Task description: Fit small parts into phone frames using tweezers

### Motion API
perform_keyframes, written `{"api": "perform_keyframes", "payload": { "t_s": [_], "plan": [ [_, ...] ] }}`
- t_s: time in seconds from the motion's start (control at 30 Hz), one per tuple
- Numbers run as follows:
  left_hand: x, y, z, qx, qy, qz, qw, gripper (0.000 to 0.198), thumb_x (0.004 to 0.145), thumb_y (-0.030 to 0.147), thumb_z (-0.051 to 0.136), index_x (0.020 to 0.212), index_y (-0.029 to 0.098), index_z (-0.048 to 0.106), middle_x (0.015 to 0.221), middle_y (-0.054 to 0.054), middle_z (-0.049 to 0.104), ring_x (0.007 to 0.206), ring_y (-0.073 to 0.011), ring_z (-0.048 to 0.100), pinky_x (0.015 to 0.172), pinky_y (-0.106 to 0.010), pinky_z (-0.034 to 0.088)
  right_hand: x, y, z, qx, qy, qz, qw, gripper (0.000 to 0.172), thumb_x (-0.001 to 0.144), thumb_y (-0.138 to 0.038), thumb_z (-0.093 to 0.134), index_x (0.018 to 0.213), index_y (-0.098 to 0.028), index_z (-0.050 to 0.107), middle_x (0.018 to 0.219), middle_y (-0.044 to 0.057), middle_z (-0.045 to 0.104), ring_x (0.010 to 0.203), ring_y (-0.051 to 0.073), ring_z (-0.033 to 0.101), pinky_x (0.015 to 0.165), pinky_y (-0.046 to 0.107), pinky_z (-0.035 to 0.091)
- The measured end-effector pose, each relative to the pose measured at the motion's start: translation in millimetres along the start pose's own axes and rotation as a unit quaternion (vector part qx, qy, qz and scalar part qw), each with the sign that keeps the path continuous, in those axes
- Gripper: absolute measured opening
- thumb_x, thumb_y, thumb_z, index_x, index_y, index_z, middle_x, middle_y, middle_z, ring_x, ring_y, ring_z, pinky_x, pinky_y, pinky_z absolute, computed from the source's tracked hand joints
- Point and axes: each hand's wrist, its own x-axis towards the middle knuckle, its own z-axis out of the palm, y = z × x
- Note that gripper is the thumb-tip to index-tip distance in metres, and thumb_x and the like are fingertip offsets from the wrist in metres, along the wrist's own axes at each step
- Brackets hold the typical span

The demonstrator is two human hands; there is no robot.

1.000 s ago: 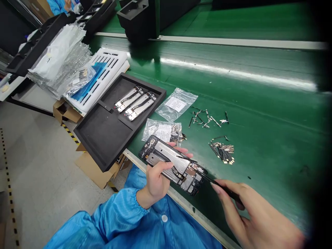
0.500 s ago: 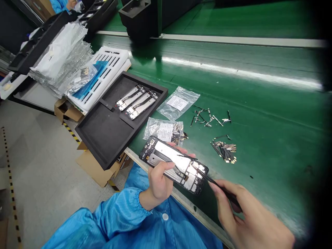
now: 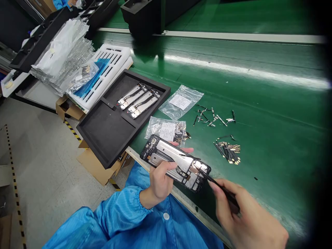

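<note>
My left hand (image 3: 162, 178) grips an opened phone (image 3: 168, 153) by its long sides, thumb on top and fingertips showing at the far edge. Bare metal, a black flex cable and circuit parts show on the phone's upward face. Pinched in my right hand (image 3: 243, 204) is a pair of black tweezers (image 3: 225, 193), its tips down at the phone's right end. A thin dark strip (image 3: 189, 156) lies across the phone near the tips; whether the tweezers touch it I cannot tell. Beyond the phone sits a labelled plastic bag (image 3: 167, 131) of small flex strips.
A black foam tray (image 3: 109, 128) with two phone assemblies (image 3: 137, 98) stands at left. Small flex cables lie in a pile (image 3: 228, 152) and a scattered group (image 3: 211, 117) on the green bench (image 3: 280, 138). Another labelled bag (image 3: 181, 102) lies behind. Another person's blue sleeve (image 3: 60, 3) shows far left.
The phone has tilted slightly in my left hand, and its metal reflects less light. The tweezer tips remain at its right end. The whole view has shifted a little.
</note>
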Motion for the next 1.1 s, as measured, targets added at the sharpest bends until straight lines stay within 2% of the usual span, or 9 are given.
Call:
{"api": "perform_keyframes", "payload": {
  "t_s": [0.1, 0.2, 0.33, 0.5, 0.73, 0.9, 1.1],
  "plan": [
    [0.2, 0.4, 2.1, -0.006, 0.027, -0.018, 0.999, 0.042, 0.075, 0.024, 0.067, 0.117, 0.023, 0.072, 0.105, -0.006, 0.086, 0.109, -0.0335, 0.081, 0.096, -0.047, 0.064, 2.6, -1.0, 2.7, 0.021, 0.009, 0.018, 1.000, 0.030, 0.119, -0.042, 0.050, 0.107, -0.020, 0.067, 0.075, -0.003, 0.075, 0.049, 0.008, 0.066, 0.050, 0.021, 0.045],
    [1.2, 0.9, 6.1, -0.027, 0.059, -0.034, 0.997, 0.039, 0.072, 0.024, 0.070, 0.111, 0.023, 0.074, 0.096, -0.004, 0.086, 0.116, -0.0350, 0.079, 0.101, -0.048, 0.063, 2.4, -3.6, 6.5, -0.005, 0.023, 0.017, 1.000, 0.027, 0.119, -0.038, 0.052, 0.107, -0.019, 0.067, 0.074, -0.002, 0.074, 0.050, 0.009, 0.065, 0.050, 0.023, 0.043],
    [3.7, 3.2, 8.6, -0.046, 0.084, -0.057, 0.994, 0.036, 0.071, 0.022, 0.072, 0.106, 0.022, 0.075, 0.099, -0.006, 0.086, 0.119, -0.0362, 0.079, 0.101, -0.049, 0.063, 1.2, -6.1, 11.2, -0.028, 0.036, 0.011, 0.999, 0.023, 0.118, -0.034, 0.054, 0.107, -0.018, 0.066, 0.073, -0.003, 0.074, 0.050, 0.009, 0.065, 0.051, 0.024, 0.042],
    [6.2, 6.2, 6.9, -0.064, 0.097, -0.121, 0.986, 0.040, 0.065, 0.023, 0.073, 0.105, 0.017, 0.075, 0.098, -0.010, 0.086, 0.116, -0.0404, 0.079, 0.098, -0.052, 0.064, -2.6, -3.1, 7.4, -0.033, 0.040, 0.032, 0.998, 0.026, 0.117, -0.037, 0.055, 0.106, -0.018, 0.068, 0.072, -0.003, 0.073, 0.050, 0.008, 0.064, 0.052, 0.023, 0.042],
    [4.0, 7.0, 4.4, -0.042, 0.075, -0.067, 0.994, 0.036, 0.070, 0.018, 0.071, 0.105, 0.019, 0.077, 0.095, -0.007, 0.086, 0.117, -0.0359, 0.079, 0.102, -0.047, 0.062, -4.5, -3.3, -5.9, -0.013, 0.007, 0.042, 0.999, 0.020, 0.115, -0.035, 0.058, 0.108, -0.020, 0.069, 0.085, -0.002, 0.078, 0.058, 0.011, 0.067, 0.057, 0.024, 0.044],
    [3.3, 6.4, 6.7, -0.021, 0.061, -0.066, 0.996, 0.036, 0.069, 0.021, 0.070, 0.104, 0.022, 0.076, 0.094, -0.005, 0.086, 0.115, -0.0347, 0.079, 0.101, -0.048, 0.062, -2.5, -4.6, -5.2, 0.008, -0.003, 0.048, 0.999, 0.018, 0.115, -0.034, 0.059, 0.109, -0.020, 0.069, 0.085, 0.000, 0.078, 0.061, 0.013, 0.069, 0.059, 0.026, 0.045],
    [3.1, 5.2, 4.4, 0.000, 0.054, -0.066, 0.996, 0.040, 0.067, 0.024, 0.070, 0.106, 0.021, 0.075, 0.095, -0.007, 0.086, 0.109, -0.0356, 0.080, 0.097, -0.049, 0.062, -13.9, 10.8, -0.6, -0.022, -0.013, 0.013, 1.000, 0.016, 0.114, -0.033, 0.061, 0.114, -0.020, 0.069, 0.086, 0.000, 0.077, 0.064, 0.014, 0.072, 0.060, 0.027, 0.044]
  ]
}}
